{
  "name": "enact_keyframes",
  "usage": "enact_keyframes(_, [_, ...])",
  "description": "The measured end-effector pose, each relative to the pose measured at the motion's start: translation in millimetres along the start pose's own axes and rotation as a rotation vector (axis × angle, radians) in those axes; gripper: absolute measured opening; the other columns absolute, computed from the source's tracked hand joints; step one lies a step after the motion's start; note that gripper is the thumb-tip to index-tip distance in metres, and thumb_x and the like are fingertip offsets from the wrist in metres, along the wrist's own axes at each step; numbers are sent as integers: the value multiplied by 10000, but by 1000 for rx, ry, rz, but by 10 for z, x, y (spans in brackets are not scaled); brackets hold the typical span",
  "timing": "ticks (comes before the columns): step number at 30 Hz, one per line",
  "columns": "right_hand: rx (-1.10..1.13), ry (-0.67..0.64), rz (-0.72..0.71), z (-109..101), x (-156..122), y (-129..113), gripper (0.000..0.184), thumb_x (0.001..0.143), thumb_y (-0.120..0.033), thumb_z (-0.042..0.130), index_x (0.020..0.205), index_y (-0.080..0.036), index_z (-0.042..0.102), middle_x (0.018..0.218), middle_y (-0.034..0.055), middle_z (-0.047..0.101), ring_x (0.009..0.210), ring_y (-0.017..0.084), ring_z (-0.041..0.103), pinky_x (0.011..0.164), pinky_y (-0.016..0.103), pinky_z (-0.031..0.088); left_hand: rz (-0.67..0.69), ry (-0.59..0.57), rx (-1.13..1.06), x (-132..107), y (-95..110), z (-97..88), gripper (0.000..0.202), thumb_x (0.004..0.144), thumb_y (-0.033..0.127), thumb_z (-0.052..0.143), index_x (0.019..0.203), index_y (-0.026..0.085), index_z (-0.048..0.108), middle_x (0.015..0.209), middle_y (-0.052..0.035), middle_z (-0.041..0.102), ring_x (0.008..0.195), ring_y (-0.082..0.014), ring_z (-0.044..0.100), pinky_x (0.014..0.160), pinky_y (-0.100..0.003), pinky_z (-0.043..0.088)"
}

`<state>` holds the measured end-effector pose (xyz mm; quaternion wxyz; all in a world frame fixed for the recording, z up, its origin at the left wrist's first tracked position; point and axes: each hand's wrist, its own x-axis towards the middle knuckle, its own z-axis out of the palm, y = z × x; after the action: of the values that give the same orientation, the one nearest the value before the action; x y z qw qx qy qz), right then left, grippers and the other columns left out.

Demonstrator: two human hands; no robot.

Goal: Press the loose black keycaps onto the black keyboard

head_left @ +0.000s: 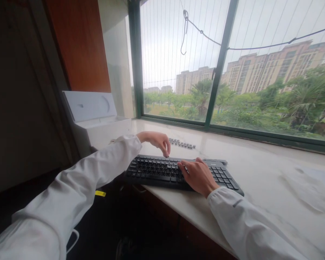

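The left hand [158,142] arches over the back edge of a black keyboard [151,174], its thumb and fingertips drawn narrowly together on a small dark piece [167,156]. The right hand [199,175] lies lower and flatter, palm down across the keyboard just left of the number keys, its fingers bent and close to one another; I cannot tell whether anything is held beneath them.

The keyboard runs under both hands along the near edge of a pale, marbled worktop [262,180]. Several of its keys, between the hands and to their left, look lighter in the middle (too small to make out clearly).

Just beyond the left hand, and slightly to its right, small pieces [182,144] lie in short rows on the worktop. Left of that hand stands a white box [105,131] with its lid [90,105] raised. Well to the right of the right hand lie pale, crumpled sheets [311,189]. Ahead of both hands rises a green-framed window [174,122], with a dark cord [256,48] strung across it.
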<state>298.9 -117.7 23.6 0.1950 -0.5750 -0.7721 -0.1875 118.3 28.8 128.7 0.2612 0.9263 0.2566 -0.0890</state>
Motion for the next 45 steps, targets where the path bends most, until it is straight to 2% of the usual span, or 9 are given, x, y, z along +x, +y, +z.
enact_keyframes(6, [10, -12, -21, -11, -4, -13, 467, 984, -377, 242, 743, -201, 601, 592, 26, 657, 504, 137, 502, 754, 307, 266, -16, -84, 4, 82, -128, 151, 346, 595, 448, 761, 871, 239, 743, 815, -3, 731, 776, -138, 634, 718, -241, 436])
enact_keyframes(12, [27, 1, -37, 1, -2, -7, 461, 987, -360, 236, 756, -199, 601, 583, 24, 653, 496, 134, 499, 747, 309, 259, -43, -109, 81, 127, -105, 212, 326, 598, 445, 760, 852, 242, 748, 817, 5, 730, 758, -135, 624, 714, -239, 440])
enact_keyframes(26, [34, 4, -50, 24, -3, 8, 450, 984, -368, 253, 761, -194, 603, 585, 24, 654, 506, 126, 515, 755, 304, 252, -80, -80, 179, 166, 15, 274, 235, 591, 396, 760, 785, 264, 761, 712, 30, 721, 706, -120, 605, 682, -211, 411])
enact_keyframes(34, [33, 0, -49, 22, -6, 6, 455, 981, -365, 253, 752, -194, 606, 573, 27, 647, 500, 128, 510, 753, 301, 259, -143, -25, 274, 175, 68, 290, 312, 558, 451, 770, 797, 251, 764, 762, 20, 728, 690, -118, 599, 626, -210, 397])
enact_keyframes(45, [33, -6, -45, 16, -2, -1, 451, 981, -369, 254, 761, -199, 609, 571, 23, 644, 499, 130, 510, 758, 303, 259, -137, -48, 152, 194, -53, 284, 324, 525, 462, 786, 773, 255, 762, 775, 24, 730, 727, -125, 612, 647, -198, 407])
